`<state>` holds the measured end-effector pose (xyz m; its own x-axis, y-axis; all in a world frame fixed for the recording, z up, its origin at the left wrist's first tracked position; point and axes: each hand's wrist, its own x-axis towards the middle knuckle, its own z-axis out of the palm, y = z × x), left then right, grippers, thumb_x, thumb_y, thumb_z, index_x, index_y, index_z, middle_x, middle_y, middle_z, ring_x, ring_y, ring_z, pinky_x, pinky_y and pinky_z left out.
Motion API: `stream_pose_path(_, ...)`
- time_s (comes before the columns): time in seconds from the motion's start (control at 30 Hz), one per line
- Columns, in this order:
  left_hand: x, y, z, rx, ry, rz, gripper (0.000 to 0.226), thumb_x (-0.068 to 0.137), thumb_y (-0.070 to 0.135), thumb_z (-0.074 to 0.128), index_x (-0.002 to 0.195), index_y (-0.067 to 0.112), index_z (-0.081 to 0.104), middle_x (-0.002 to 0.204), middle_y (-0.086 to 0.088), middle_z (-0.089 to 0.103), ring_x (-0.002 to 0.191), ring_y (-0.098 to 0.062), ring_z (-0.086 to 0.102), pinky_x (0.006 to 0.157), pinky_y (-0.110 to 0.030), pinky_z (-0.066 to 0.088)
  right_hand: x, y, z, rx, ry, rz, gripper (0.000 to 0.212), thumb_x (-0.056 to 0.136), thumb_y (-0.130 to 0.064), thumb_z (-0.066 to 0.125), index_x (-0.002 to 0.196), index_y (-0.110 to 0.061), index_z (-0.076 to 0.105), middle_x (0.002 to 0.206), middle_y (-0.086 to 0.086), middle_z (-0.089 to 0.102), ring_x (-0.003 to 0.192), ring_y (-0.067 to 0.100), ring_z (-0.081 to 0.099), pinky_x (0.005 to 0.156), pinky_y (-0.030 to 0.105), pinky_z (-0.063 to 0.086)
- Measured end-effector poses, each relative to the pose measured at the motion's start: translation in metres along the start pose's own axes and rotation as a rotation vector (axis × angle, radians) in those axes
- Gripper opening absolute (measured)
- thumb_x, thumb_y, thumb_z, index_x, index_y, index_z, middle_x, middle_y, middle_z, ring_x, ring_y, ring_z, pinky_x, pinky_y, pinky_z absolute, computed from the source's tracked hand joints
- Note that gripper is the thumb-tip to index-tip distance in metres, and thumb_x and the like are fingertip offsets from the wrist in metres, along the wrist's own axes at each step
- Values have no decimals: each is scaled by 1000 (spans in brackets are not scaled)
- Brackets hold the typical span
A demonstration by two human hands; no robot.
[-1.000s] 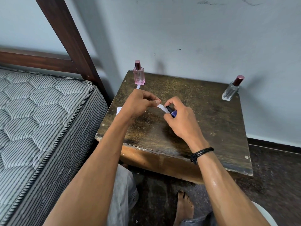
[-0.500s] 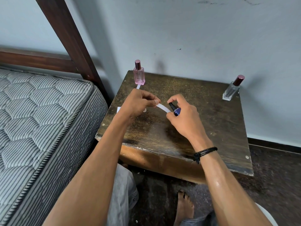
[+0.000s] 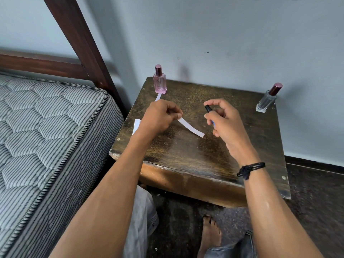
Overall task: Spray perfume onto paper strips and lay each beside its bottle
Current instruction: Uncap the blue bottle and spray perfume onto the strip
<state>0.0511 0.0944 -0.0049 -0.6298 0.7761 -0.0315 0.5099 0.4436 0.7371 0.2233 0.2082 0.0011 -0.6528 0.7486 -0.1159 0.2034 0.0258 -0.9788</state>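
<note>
My left hand (image 3: 160, 116) pinches one end of a white paper strip (image 3: 191, 127) that slants down to the right over the dark wooden table (image 3: 186, 151). My right hand (image 3: 223, 121) grips a small blue spray bottle (image 3: 210, 116) with a black top, its nozzle a short way right of the strip. A pink perfume bottle (image 3: 159, 82) stands at the back left corner with a white strip (image 3: 157, 97) lying in front of it. A clear bottle (image 3: 267, 99) with a dark red cap stands at the back right.
Another white strip (image 3: 136, 126) lies at the table's left edge, partly behind my left wrist. A striped mattress (image 3: 46, 131) and dark wooden bed frame (image 3: 80, 40) sit left of the table. The wall is close behind. A bare foot (image 3: 209, 231) rests on the floor below.
My right hand with the small spray bottle has drawn away to the right from the strip. The strip now hangs free at its right end, held only by my left hand.
</note>
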Motion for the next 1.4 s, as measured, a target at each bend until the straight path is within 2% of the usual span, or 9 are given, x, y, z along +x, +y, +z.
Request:
stream_pose_path(0.17, 0, 3, 5, 136, -5, 91, 7, 90, 18, 74, 92, 21, 80, 80, 7, 70, 61, 11, 58, 67, -19, 48, 0, 1, 0, 13, 14, 30, 29, 95, -7, 61, 108, -32, 69, 81, 4, 53, 59, 9, 41, 53, 30, 36)
stream_pose_path(0.27, 2, 3, 7, 175, -10, 110, 7, 90, 21, 74, 93, 22, 80, 85, 5, 75, 79, -7, 65, 79, -28, 53, 1, 3, -1, -37, 26, 19, 28, 96, -12, 62, 107, -37, 68, 89, 0, 56, 63, 11, 43, 61, 33, 42)
stream_pose_path(0.4, 3, 1, 9, 178, -10, 124, 7, 89, 23, 73, 91, 27, 79, 91, 0, 72, 92, -14, 62, 85, -34, 53, 2, 7, -1, -87, 27, 23, 27, 94, -19, 64, 105, -43, 67, 105, -3, 61, 72, 12, 50, 72, 37, 46)
stream_pose_path(0.5, 3, 0, 10, 156, -3, 146, 10, 90, 20, 72, 93, 27, 79, 96, -1, 69, 93, -12, 61, 84, -28, 51, 2, 8, 0, -103, 24, 33, 27, 94, -19, 64, 107, -42, 67, 105, -9, 58, 79, 9, 52, 76, 37, 47)
stream_pose_path(0.63, 2, 2, 8, 110, 37, 166, 11, 90, 17, 73, 95, 25, 79, 97, -1, 68, 87, -8, 57, 72, -4, 36, 2, 6, -2, -113, 21, 40, 28, 95, -17, 63, 110, -40, 66, 106, -7, 57, 75, 10, 52, 72, 36, 47)
stream_pose_path(0.93, 0, 8, 6, 68, 50, 223, 9, 89, 13, 74, 94, 17, 80, 79, 21, 61, 76, 23, 52, 66, 1, 35, 0, 4, -4, -140, 27, 45, 29, 98, -14, 60, 116, -35, 66, 101, -5, 57, 66, 12, 50, 60, 27, 49)
stream_pose_path(1.17, -2, 12, 7, 68, 32, 247, 11, 86, 9, 75, 94, 16, 80, 79, 26, 57, 81, 22, 51, 69, 2, 33, 4, 8, -6, -130, 22, 41, 29, 97, -13, 61, 117, -34, 67, 108, -1, 59, 67, 11, 55, 58, 21, 52)
stream_pose_path(1.27, -4, 14, 9, 135, 17, 263, 12, 87, 13, 75, 96, 19, 80, 81, 26, 54, 88, 3, 49, 76, -8, 36, 5, 10, -6, -94, 21, 56, 31, 96, -13, 64, 117, -35, 68, 111, 0, 60, 67, 8, 60, 71, 32, 61)
stream_pose_path(1.4, -5, 15, 11, 168, -10, 264, 14, 87, 13, 75, 98, 19, 80, 84, 19, 49, 98, -8, 48, 89, -28, 45, 5, 11, -7, -48, 7, 55, 32, 98, -11, 66, 122, -31, 67, 114, 3, 62, 80, 14, 64, 70, 26, 61)
